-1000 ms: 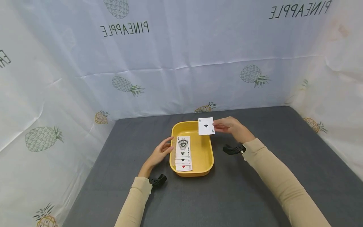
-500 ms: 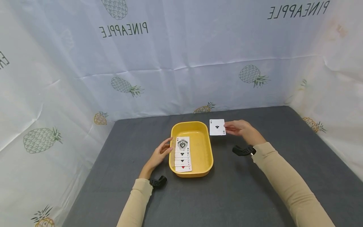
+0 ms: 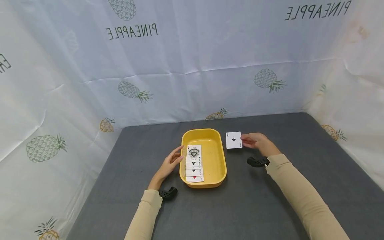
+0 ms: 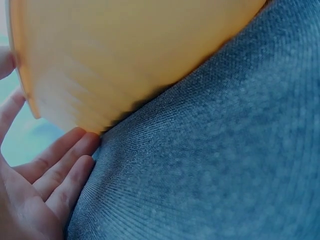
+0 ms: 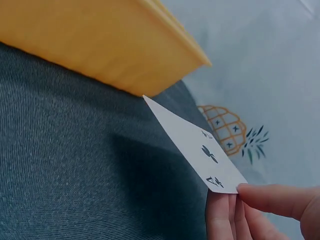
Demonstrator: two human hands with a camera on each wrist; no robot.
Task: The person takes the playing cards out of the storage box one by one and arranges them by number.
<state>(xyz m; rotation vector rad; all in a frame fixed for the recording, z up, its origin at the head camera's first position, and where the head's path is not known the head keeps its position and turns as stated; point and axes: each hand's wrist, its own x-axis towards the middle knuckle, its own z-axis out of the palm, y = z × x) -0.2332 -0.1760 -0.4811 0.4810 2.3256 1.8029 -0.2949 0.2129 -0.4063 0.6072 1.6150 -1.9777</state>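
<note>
A white playing card, the ace of clubs (image 3: 233,140), is held face up just right of the yellow tray (image 3: 213,166). My right hand (image 3: 259,142) pinches its near right edge between thumb and fingers. In the right wrist view the playing card (image 5: 197,147) hangs tilted above the cloth, its shadow below. My left hand (image 3: 168,165) rests against the tray's left side with extended fingers. In the left wrist view, fingertips (image 4: 82,142) touch the outer wall low down. Inside the tray, several overlapping playing cards (image 3: 194,163) lie in a column along the left side, an ornate ace at the far end.
A dark grey cloth (image 3: 204,213) covers the table. Behind and at both sides hangs a white curtain (image 3: 192,90) with pineapple prints, meeting the table's back edge. Each wrist wears a black band (image 3: 168,193).
My right hand has carried the ace of clubs from over the tray's far right rim out to the right and slightly nearer. My left hand has kept its place.
</note>
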